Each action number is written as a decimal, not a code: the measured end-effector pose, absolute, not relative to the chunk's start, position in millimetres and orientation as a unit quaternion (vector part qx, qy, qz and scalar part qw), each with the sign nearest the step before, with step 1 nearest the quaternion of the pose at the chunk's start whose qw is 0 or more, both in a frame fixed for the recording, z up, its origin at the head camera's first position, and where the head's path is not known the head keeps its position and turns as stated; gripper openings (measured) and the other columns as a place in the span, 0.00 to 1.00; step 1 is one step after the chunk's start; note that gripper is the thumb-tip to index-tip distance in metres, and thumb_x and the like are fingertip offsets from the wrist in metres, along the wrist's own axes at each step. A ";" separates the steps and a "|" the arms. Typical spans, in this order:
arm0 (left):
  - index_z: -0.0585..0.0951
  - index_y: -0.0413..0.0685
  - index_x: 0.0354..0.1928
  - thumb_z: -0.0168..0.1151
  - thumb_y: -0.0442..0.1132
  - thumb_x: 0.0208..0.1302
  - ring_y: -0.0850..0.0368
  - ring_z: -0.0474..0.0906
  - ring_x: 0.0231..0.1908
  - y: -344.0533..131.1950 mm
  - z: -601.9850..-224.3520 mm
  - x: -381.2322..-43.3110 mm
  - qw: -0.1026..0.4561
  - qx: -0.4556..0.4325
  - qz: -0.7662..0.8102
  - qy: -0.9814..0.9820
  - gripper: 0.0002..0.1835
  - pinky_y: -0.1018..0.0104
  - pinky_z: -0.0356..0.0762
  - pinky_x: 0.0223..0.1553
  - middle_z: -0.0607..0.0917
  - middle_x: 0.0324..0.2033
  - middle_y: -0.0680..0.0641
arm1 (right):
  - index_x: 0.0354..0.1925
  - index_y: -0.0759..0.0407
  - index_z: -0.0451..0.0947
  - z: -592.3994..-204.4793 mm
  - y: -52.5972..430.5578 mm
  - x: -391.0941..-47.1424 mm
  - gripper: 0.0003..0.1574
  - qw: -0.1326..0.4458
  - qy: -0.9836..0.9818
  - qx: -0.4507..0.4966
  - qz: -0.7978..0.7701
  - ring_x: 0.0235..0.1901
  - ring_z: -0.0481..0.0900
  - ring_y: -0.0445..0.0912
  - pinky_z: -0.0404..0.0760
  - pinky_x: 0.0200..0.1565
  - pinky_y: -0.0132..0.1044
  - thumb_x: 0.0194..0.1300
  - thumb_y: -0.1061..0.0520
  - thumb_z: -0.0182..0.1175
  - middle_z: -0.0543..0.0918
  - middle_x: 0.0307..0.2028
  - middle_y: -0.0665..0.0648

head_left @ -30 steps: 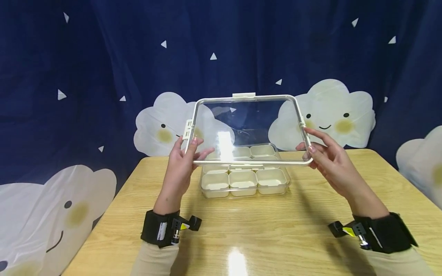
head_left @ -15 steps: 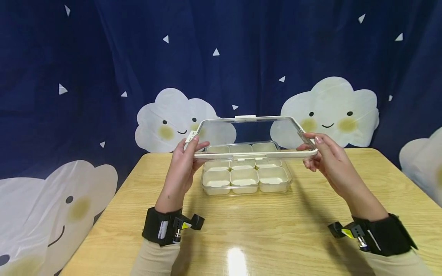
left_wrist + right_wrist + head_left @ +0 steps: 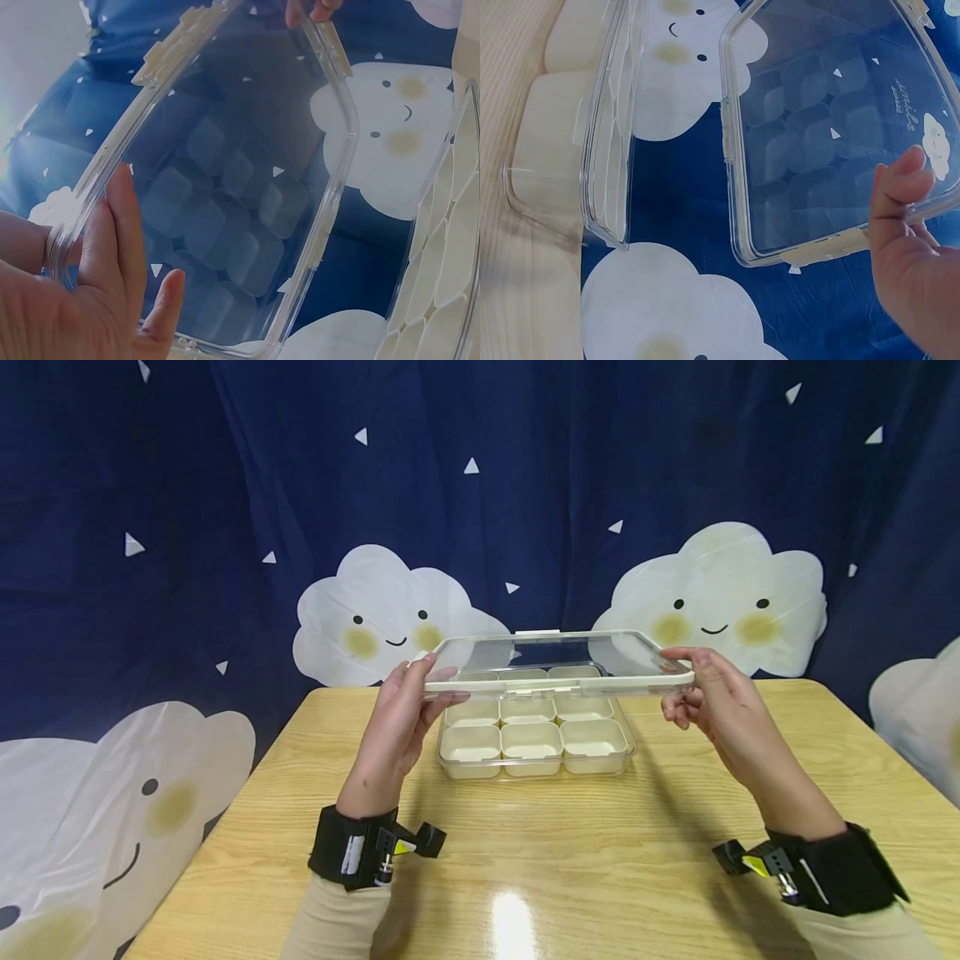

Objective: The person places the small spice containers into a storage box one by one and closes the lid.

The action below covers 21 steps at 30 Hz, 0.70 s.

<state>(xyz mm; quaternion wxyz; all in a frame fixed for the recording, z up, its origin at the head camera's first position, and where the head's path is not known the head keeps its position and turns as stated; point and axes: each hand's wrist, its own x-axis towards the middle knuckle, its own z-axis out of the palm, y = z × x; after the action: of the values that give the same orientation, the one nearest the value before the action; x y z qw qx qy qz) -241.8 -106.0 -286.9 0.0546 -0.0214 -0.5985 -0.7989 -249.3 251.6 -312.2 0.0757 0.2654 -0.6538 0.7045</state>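
A clear lid [image 3: 558, 652] with a white rim and side latches hangs in the air between both hands, nearly level. My left hand [image 3: 399, 718] pinches its left end, thumb on top and fingers beneath. At the opposite end, my right hand [image 3: 716, 702] grips the rim between thumb and fingers. Below and behind the lid, a clear box [image 3: 628, 752] stands on the table, holding several cream cups [image 3: 531, 739] in rows. The lid hides part of the back row in the head view. In the left wrist view, the lid [image 3: 225, 150] shows the cups' faint reflection.
The wooden table [image 3: 525, 843] reaches toward the person in front of the box. A dark blue curtain [image 3: 480, 510] with white clouds and small triangles hangs behind the table. Black straps [image 3: 341, 847] with small cameras circle both wrists.
The lid has tilted from steeply raised to nearly level, its far edge coming down. Both hands keep hold of it and have turned slightly. The box has stayed in place.
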 end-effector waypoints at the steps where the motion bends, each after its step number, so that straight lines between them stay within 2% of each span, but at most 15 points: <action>1: 0.60 0.37 0.68 0.50 0.45 0.79 0.60 0.87 0.29 -105.8 -286.7 -241.9 0.054 -0.022 -0.800 -0.597 0.25 0.74 0.82 0.41 0.81 0.49 0.39 | 0.62 0.59 0.72 -311.9 251.6 -249.4 0.24 0.075 -0.652 0.263 0.707 0.27 0.78 0.43 0.76 0.29 0.31 0.82 0.47 0.41 0.80 0.30 0.56; 6: 0.63 0.36 0.65 0.52 0.42 0.78 0.60 0.87 0.30 -105.4 -286.0 -242.1 0.047 -0.021 -0.810 -0.585 0.23 0.74 0.82 0.42 0.80 0.45 0.41 | 0.59 0.62 0.74 -311.3 251.0 -249.5 0.22 0.074 -0.633 0.253 0.728 0.27 0.80 0.43 0.78 0.28 0.31 0.82 0.49 0.43 0.84 0.30 0.57; 9: 0.62 0.36 0.67 0.54 0.41 0.77 0.61 0.87 0.31 -105.6 -285.6 -241.7 0.043 -0.022 -0.815 -0.578 0.25 0.76 0.81 0.42 0.79 0.44 0.41 | 0.58 0.64 0.74 -311.3 250.6 -249.3 0.23 0.080 -0.625 0.243 0.737 0.27 0.83 0.43 0.79 0.28 0.29 0.81 0.49 0.44 0.87 0.33 0.58; 13: 0.47 0.35 0.77 0.55 0.39 0.75 0.61 0.87 0.31 -105.3 -284.4 -240.5 0.037 -0.020 -0.819 -0.573 0.38 0.78 0.81 0.41 0.80 0.43 0.43 | 0.57 0.65 0.75 -310.8 250.1 -248.9 0.24 0.086 -0.628 0.223 0.741 0.27 0.85 0.43 0.81 0.28 0.29 0.81 0.47 0.46 0.88 0.34 0.57; 16: 0.35 0.38 0.79 0.56 0.39 0.75 0.62 0.87 0.30 -104.7 -283.4 -239.6 0.033 -0.013 -0.819 -0.572 0.47 0.79 0.80 0.40 0.82 0.42 0.44 | 0.56 0.64 0.76 -310.7 250.2 -248.6 0.24 0.084 -0.631 0.210 0.742 0.27 0.85 0.43 0.81 0.28 0.29 0.80 0.46 0.47 0.88 0.34 0.57; 21: 0.31 0.39 0.79 0.57 0.40 0.74 0.62 0.87 0.30 -104.9 -282.8 -238.6 0.032 -0.005 -0.819 -0.573 0.50 0.79 0.80 0.39 0.83 0.42 0.45 | 0.56 0.63 0.77 -311.0 250.8 -248.3 0.24 0.083 -0.632 0.204 0.743 0.27 0.86 0.43 0.81 0.28 0.29 0.80 0.46 0.48 0.88 0.33 0.57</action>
<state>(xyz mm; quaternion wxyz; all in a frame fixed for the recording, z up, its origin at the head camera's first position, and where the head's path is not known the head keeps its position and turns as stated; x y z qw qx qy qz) -238.6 -104.9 -282.8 0.0315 -0.0053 -0.5733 -0.8187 -248.3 250.8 -311.0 0.0826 0.2041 -0.6322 0.7429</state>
